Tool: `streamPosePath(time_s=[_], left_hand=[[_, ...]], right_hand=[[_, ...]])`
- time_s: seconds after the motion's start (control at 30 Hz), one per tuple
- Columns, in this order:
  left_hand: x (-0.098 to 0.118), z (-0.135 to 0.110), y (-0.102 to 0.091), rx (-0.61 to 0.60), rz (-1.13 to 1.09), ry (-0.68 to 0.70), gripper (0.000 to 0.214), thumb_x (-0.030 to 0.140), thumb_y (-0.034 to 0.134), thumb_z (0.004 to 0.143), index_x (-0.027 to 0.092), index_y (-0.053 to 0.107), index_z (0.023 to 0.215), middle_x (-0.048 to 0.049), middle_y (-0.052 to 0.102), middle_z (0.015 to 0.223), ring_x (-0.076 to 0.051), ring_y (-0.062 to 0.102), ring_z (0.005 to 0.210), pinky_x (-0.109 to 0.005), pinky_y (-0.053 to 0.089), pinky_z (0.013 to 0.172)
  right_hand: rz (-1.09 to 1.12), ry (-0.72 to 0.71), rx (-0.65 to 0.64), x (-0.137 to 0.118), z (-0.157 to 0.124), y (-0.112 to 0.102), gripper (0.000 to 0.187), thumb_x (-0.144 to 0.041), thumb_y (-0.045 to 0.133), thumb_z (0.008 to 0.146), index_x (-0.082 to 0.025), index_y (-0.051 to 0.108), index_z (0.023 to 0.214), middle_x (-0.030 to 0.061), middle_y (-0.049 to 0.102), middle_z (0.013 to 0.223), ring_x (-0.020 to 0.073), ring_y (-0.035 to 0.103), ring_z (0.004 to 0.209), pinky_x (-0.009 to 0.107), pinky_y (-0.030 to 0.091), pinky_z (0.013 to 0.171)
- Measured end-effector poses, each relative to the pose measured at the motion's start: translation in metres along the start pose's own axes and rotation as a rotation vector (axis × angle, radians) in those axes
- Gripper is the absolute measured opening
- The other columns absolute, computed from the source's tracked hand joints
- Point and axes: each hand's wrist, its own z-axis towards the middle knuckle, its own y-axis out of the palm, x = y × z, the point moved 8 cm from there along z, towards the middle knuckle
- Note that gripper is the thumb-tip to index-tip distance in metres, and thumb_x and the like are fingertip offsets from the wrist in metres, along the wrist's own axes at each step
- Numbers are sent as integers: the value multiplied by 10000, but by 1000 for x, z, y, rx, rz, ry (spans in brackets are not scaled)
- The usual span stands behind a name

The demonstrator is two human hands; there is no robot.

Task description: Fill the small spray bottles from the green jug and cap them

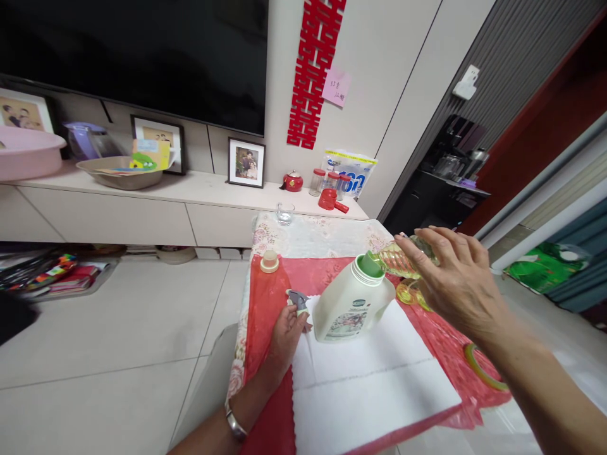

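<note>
A white bottle (348,306) with a green neck stands on a white sheet of paper towel (370,385) on the red cloth. My right hand (458,281) grips a ribbed green glass (403,260), tipped on its side with its mouth at the bottle's green opening. My left hand (284,332) rests on the left edge of the paper beside the bottle. Its fingers are closed on a small grey and white piece (298,300). A beige cap (269,261) lies on the cloth farther back.
A clear glass cup (285,213) stands at the table's far end. A green ring (481,366) lies on the red cloth at right. A low cabinet (142,208) along the wall carries frames, basins, jars and red pots. Tiled floor lies to the left.
</note>
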Motion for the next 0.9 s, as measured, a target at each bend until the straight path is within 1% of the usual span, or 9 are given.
streamPosePath(time_s=[0.17, 0.4, 0.67, 0.9], left_hand=[[2, -1, 0, -5, 1, -2, 430, 459, 790, 654, 180, 560, 887, 24, 681, 680, -134, 656, 572, -269, 516, 620], [0, 0, 0, 2, -9, 8, 445, 465, 802, 648, 186, 557, 894, 29, 674, 674, -141, 655, 569, -272, 515, 617], [1, -1, 0, -1, -6, 6, 430, 451, 802, 656, 185, 560, 891, 35, 667, 653, -143, 657, 566, -270, 513, 615], [0, 0, 0, 2, -13, 8, 428, 446, 798, 645, 183, 558, 881, 27, 686, 684, -140, 660, 568, -270, 516, 607]], right_hand=[[1, -10, 4, 0, 1, -1, 547, -77, 534, 887, -238, 526, 1409, 127, 460, 1399, 316, 429, 1312, 510, 345, 1081], [-88, -77, -7, -1, 6, -5, 460, -103, 507, 976, -247, 514, 1412, 128, 445, 1418, 316, 403, 1343, 519, 361, 1076], [-95, -138, 32, -7, 14, -20, 453, -11, 448, 958, -205, 528, 1360, 145, 461, 1397, 338, 433, 1317, 571, 392, 1044], [-119, -176, 61, -10, 20, -27, 396, -15, 429, 1000, -205, 516, 1336, 136, 467, 1395, 333, 441, 1323, 578, 401, 1045]])
